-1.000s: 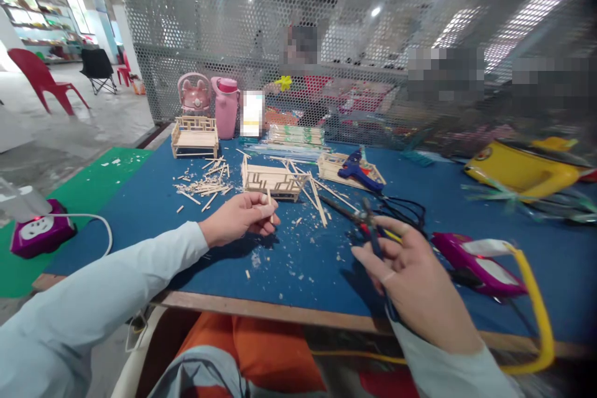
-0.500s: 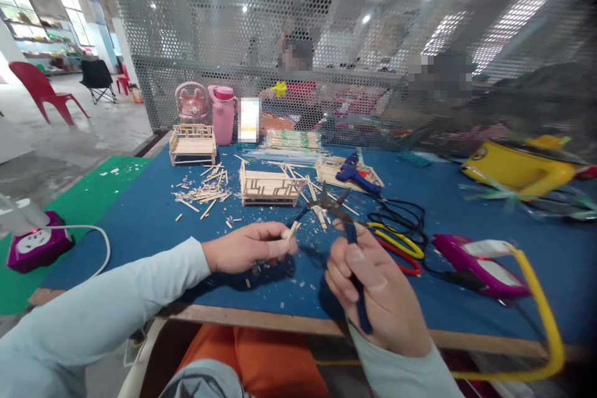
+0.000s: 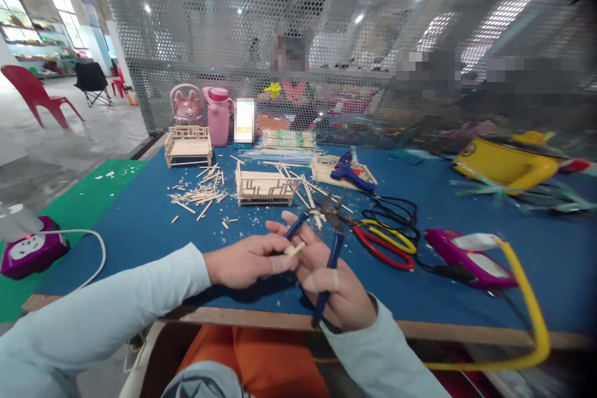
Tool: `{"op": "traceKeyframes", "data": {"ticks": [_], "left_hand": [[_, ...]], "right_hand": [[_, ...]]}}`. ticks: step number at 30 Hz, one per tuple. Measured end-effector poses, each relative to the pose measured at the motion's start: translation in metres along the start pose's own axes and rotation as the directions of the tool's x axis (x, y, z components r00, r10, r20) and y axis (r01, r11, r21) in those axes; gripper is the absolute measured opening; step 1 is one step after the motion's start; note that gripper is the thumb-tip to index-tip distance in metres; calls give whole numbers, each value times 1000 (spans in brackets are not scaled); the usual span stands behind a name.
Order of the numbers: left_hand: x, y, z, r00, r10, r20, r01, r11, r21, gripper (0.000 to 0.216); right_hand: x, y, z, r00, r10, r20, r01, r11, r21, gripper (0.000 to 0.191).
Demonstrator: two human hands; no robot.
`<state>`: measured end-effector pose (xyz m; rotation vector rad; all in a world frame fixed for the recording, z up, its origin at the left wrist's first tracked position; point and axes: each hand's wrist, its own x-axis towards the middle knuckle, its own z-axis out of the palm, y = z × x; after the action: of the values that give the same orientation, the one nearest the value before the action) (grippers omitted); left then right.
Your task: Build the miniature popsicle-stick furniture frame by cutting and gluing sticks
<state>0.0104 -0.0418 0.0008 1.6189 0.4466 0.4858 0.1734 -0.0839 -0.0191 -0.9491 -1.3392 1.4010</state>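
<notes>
My left hand (image 3: 259,256) is closed on a short piece of wooden stick (image 3: 295,250) at the front of the table. Close beside it, my right hand (image 3: 336,283) grips pliers with blue handles (image 3: 332,261). The handles are spread and the jaws point away from me, toward the back. The fingers of both hands come close together at the stick piece, and whether they touch is hard to tell. Just beyond the hands stands a small wooden-stick bench model (image 3: 268,188), with loose sticks (image 3: 310,193) to its right.
Another stick model (image 3: 189,148) stands back left, near a pile of cut sticks (image 3: 203,193). A blue glue gun (image 3: 352,173) lies on a stick frame. Red-and-yellow-handled pliers (image 3: 385,245), purple power strips (image 3: 471,261), a pink bottle (image 3: 218,118) and a yellow pot (image 3: 508,161) surround the work.
My right hand has moved left with the pliers, up to my left hand. The left hand still holds the stick piece. The view has shifted slightly.
</notes>
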Motion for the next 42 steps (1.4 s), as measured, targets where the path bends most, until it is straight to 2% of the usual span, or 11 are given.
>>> {"op": "traceKeyframes", "data": {"ticks": [2,4,6,8,10,12,15,18,25,33,42], "left_hand": [[0,-1,1,1000,17,-13,-17,1000,5,41],[1,-1,-3,987,72,-142,-71,997,15,36],[3,-1,-10,937,120,-327,-113,993,42,32],[5,-2,-17,891,110,-439,-96,994,55,31],[7,-1,-21,890,63,-452,-49,998,42,32],[7,0,-21,902,27,-430,-18,1000,25,33],[7,2,-18,898,25,-439,-12,999,31,33],[7,1,-17,898,22,-440,0,999,50,33],[7,-4,-19,909,36,-414,3,995,95,34],[6,-6,-18,918,29,-396,9,995,95,34],[7,-7,-17,926,25,-377,7,997,81,32]], "right_hand": [[-1,-5,4,999,-42,16,41,998,50,96],[1,-10,-1,995,-102,-19,102,995,18,93],[4,-15,-13,985,-159,-68,151,982,-113,87],[6,-22,-29,981,-176,-83,137,927,-349,82],[6,-30,-41,986,-160,-49,95,774,-626,80],[5,-36,-48,993,-117,-1,65,562,-824,78],[5,-41,-47,997,-49,56,69,336,-939,77],[6,-41,-42,997,-15,78,79,237,-968,77],[8,-37,-37,993,-20,113,114,232,-966,78],[8,-39,-30,998,10,58,53,264,-963,74],[9,-38,-33,995,-58,87,101,317,-943,71]]}}
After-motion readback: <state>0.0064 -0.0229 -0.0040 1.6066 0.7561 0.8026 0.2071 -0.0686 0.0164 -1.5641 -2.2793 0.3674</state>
